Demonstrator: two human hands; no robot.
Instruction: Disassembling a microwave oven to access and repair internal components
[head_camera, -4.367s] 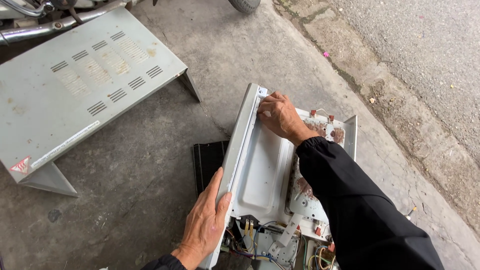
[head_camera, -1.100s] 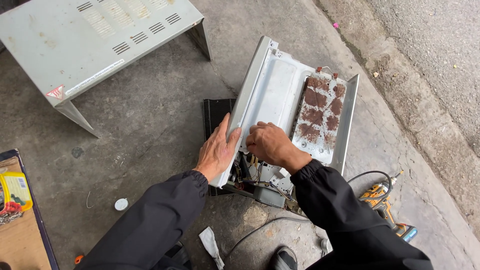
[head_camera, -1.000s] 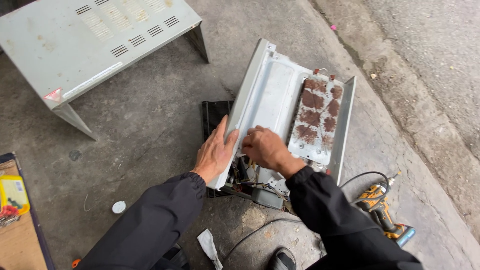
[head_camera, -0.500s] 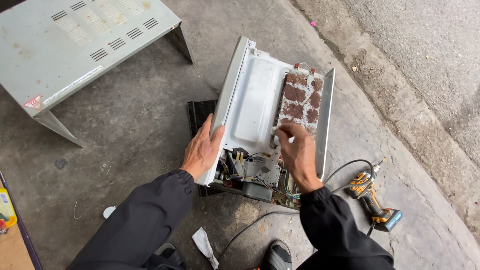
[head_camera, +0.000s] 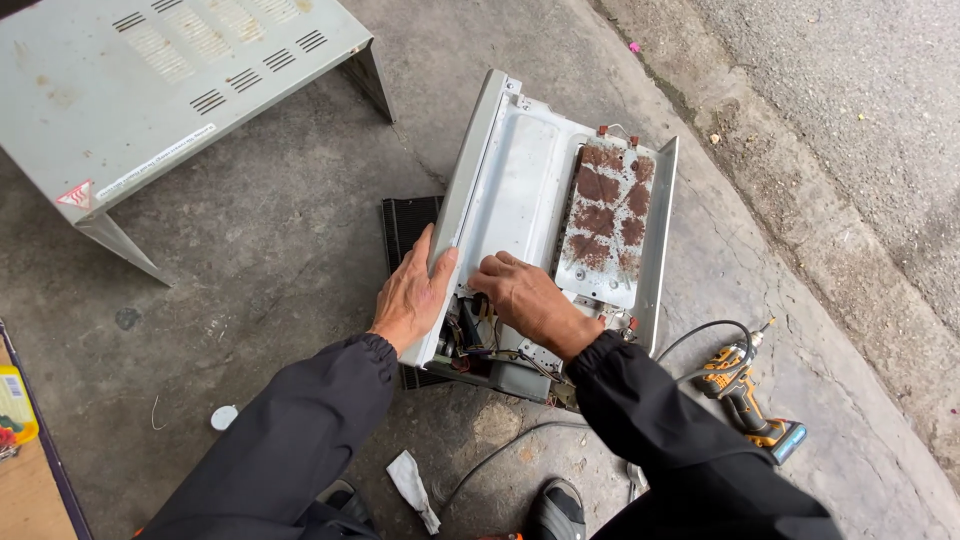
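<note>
Concrete floor (head_camera: 250, 300) takes up most of my view, with the removed grey outer cover (head_camera: 150, 90) resting at about ten o'clock, well apart from the rest, vent slots up. That shell being off is the big step already done, as far as I can judge.

Next in size is the stripped appliance chassis (head_camera: 520, 190), at the centre running toward one o'clock, lying on the ground with its white inner panel bare. A rust-spotted plate (head_camera: 605, 225) is fixed along its right side, and a dark ribbed panel (head_camera: 405, 225) shows from under its left edge at about nine o'clock. The plate and the panels are in place, so I reckon most of the inner stripping is left.

My left hand (head_camera: 412, 295) lies on the chassis's long left rail, fingers open and laid flat, thumb hooked over the edge to steady it. My right hand (head_camera: 528, 300) is just beside it at about six o'clock of the chassis, fingers curled down onto the panel above the wiring bay (head_camera: 480, 345); I cannot tell whether they pinch anything.

A cordless driver (head_camera: 745, 395) lies at four o'clock, near the chassis, untouched. A crumpled rag (head_camera: 412, 485) sits at six o'clock, a small white disc (head_camera: 224, 417) at eight.
</note>
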